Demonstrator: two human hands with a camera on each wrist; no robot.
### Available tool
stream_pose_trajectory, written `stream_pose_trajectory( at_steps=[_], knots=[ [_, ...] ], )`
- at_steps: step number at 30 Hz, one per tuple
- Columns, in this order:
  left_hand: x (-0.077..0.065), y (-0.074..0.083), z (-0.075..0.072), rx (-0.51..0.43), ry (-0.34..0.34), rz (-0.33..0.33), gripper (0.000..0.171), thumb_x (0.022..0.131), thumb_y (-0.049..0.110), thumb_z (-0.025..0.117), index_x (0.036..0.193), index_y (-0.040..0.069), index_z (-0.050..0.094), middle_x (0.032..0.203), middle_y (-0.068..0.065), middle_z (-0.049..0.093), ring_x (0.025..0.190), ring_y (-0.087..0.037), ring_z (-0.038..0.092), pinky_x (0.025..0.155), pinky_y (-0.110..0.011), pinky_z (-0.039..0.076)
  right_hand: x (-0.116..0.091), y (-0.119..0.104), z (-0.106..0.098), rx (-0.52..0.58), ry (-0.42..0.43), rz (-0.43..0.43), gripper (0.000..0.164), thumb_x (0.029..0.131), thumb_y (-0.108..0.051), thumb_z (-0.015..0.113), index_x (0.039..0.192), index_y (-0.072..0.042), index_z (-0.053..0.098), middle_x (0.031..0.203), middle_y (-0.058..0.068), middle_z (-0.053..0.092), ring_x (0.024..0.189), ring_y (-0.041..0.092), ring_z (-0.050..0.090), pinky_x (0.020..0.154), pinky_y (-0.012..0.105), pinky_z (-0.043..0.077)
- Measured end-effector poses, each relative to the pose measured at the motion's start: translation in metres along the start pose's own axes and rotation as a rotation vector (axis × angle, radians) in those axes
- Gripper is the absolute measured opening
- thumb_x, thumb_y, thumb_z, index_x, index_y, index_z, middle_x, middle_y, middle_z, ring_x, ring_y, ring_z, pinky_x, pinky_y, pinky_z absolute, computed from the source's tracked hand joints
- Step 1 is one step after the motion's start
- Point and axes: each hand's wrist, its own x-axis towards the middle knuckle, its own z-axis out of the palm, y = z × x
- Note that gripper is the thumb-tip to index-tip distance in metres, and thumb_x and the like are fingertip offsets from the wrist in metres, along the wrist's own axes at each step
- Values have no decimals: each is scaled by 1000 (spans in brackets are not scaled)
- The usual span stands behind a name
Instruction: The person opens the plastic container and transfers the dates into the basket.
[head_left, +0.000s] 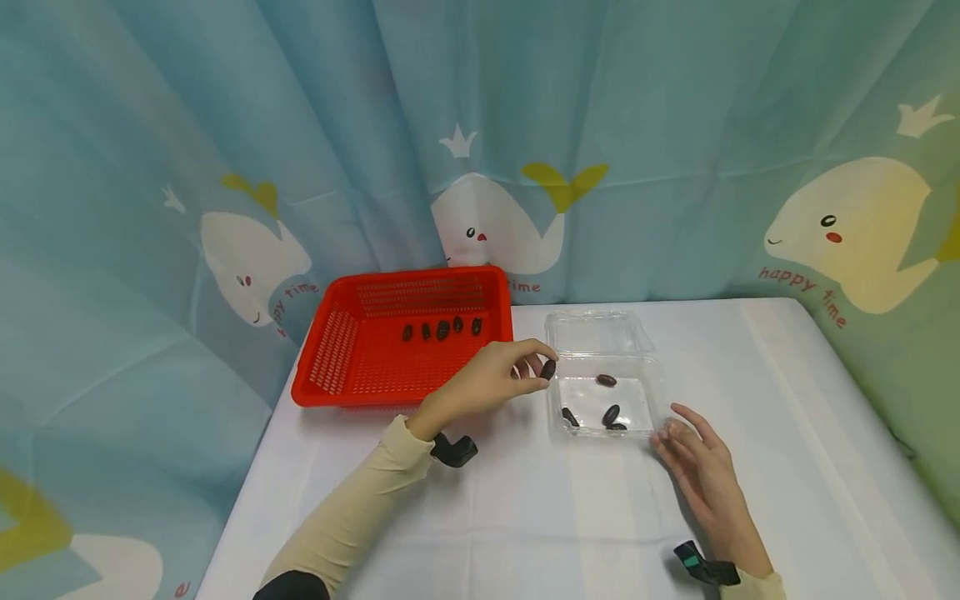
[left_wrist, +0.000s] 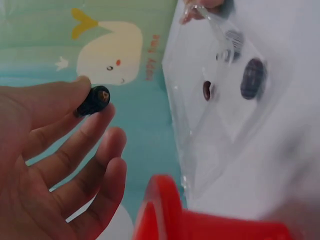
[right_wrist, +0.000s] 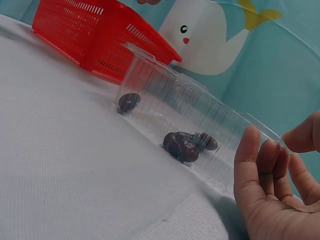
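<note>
A clear plastic box [head_left: 585, 397] sits on a white table [head_left: 585, 517], and two bare hands work at it. The left arm, in a beige sleeve [head_left: 360, 500], reaches in from the near left of the box. The left hand [head_left: 487, 379] is raised, its thumb and fingers pointing toward the box's left wall. Thumb and forefinger are nearly closed, pinching one dark oval piece [head_left: 548, 370] between their tips; the other fingers are loosely bent and spread, clear of it. This held piece is up at the box's left edge, near the hinge; whether it is over the rim or just outside it is hard to tell.

The right hand [head_left: 701, 467] comes from the near right of the box, palm partly turned up. Its thumb and bent fingers pinch the rim at the near right corner.

Inside the box lie four more dark pieces [head_left: 611, 414]: one toward the back, one at the left wall, two together by the near wall. The lid [head_left: 596, 333] is folded back, on the far side of the box. To the box's left stands a red basket [head_left: 367, 367], with several similar pieces in a row on its floor. Behind the box hangs a blue curtain [head_left: 637, 100] printed with white whales.
</note>
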Motion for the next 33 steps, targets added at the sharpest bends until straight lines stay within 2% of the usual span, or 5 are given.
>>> stream_pose_trajectory(
  at_steps=[4, 9, 18, 25, 33],
  knots=[
    [-5, -5, -11, -38, 23, -46, 33, 96, 24, 76, 129, 24, 68, 100, 5, 73, 87, -12, 65, 76, -26, 54, 0, -1, 1, -18, 7, 12, 52, 107, -16, 58, 153, -13, 35, 108, -9, 61, 98, 1, 67, 96, 19, 57],
    [-8, -12, -22, -158, 25, -107, 35, 96, 25, 75, 130, 24, 69, 105, 2, 73, 97, -14, 68, 87, -30, 57, -1, -1, 2, -24, 9, 7, 51, 107, -16, 58, 153, -13, 36, 107, -9, 61, 98, 1, 68, 95, 18, 57],
    [-11, -30, -42, -507, 42, -280, 36, 98, 21, 72, 134, 24, 68, 123, -8, 70, 106, -22, 71, 92, -36, 62, -2, 1, 1, -12, -1, 0, 48, 107, -15, 57, 151, -14, 37, 108, -10, 61, 98, 1, 67, 96, 19, 57],
    [-9, -41, -53, -708, 56, -377, 36, 100, 13, 69, 135, 17, 66, 117, -9, 70, 109, -22, 69, 95, -34, 61, -1, 0, 0, 12, -24, -14, 49, 108, -13, 56, 153, -11, 36, 105, -9, 62, 98, 1, 68, 95, 19, 58],
    [-2, -56, -57, -762, 88, -495, 38, 101, 13, 67, 139, 14, 65, 121, -8, 70, 106, -21, 69, 95, -32, 61, -1, 2, -2, 41, -44, -20, 49, 108, -12, 54, 153, -10, 35, 103, -10, 62, 98, 2, 67, 94, 19, 58]
  ],
)
